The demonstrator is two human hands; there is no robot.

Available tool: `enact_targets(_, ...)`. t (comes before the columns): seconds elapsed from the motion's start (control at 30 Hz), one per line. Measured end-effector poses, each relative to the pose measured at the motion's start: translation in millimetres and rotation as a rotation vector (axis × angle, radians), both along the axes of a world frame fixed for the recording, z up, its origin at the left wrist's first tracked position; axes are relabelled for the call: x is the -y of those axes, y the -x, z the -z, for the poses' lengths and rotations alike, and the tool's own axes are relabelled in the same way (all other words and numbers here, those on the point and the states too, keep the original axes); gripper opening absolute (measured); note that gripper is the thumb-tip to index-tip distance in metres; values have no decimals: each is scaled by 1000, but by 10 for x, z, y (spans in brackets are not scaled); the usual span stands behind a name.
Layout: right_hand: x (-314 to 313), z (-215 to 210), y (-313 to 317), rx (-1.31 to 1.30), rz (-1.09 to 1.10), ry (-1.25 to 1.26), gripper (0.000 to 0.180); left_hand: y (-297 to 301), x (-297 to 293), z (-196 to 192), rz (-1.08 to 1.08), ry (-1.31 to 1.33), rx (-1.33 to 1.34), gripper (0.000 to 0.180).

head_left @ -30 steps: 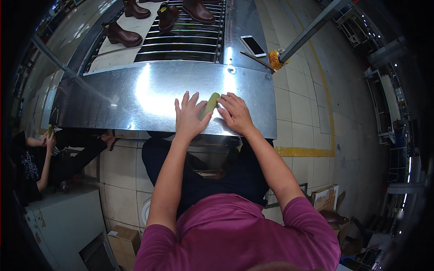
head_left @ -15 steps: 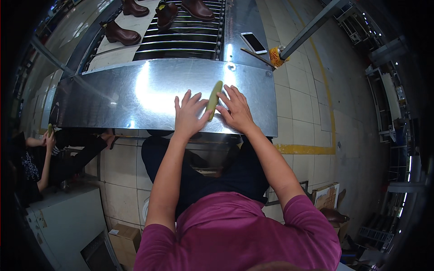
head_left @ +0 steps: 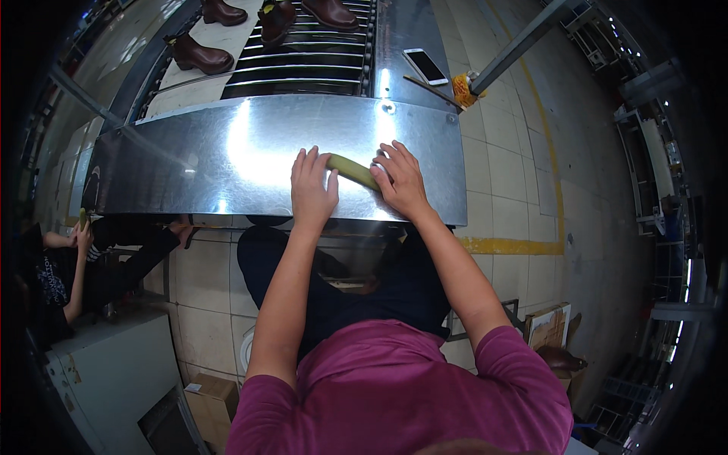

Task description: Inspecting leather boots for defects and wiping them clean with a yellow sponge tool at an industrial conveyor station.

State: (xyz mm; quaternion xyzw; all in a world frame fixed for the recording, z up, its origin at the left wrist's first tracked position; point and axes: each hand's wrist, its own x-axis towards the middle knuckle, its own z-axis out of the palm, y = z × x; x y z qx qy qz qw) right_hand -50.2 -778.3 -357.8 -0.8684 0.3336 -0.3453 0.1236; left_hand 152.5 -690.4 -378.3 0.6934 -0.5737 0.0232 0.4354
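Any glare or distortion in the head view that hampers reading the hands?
Head view: strong glare on the steel panel left of the left hand; both hands and the yellow-green strip stay sharp; fisheye bends the panel edges, corners black.

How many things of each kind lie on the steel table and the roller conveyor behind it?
Brown boots: 4
Yellow-green strip between the hands: 1
Phone: 1
Thin stick beside the phone: 1
Total: 7
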Motion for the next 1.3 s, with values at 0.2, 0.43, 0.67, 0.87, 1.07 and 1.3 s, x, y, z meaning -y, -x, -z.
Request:
enact_targets(0.2, 56, -109, -13, -109, -170, -64, 30, -64, 13, -8, 17, -2, -5, 33)
enact_targets(0.43, 25, -83, -96, -87, -165, -58, 35, -98, -63, -101, 151, -232, 157, 64)
enact_targets(0.67, 22, -105, -40, -127, -104, 45, 33, -20, -57, -102, 126, -100, 152, 41)
enact_targets(0.87, 44, -5, -29, 12, -91, -2, 29, -77, -13, -7, 29, -136, 38, 44)
enact_targets(1.07, -7, -73, -55, -170, -103, 30, 44, -34, -93, -113, 165, -182, 135, 45)
enact_targets(1.3, 5, -21, 12, -116, -151, -68, 28, -9, -55, -2, 20, -20, -45, 40)
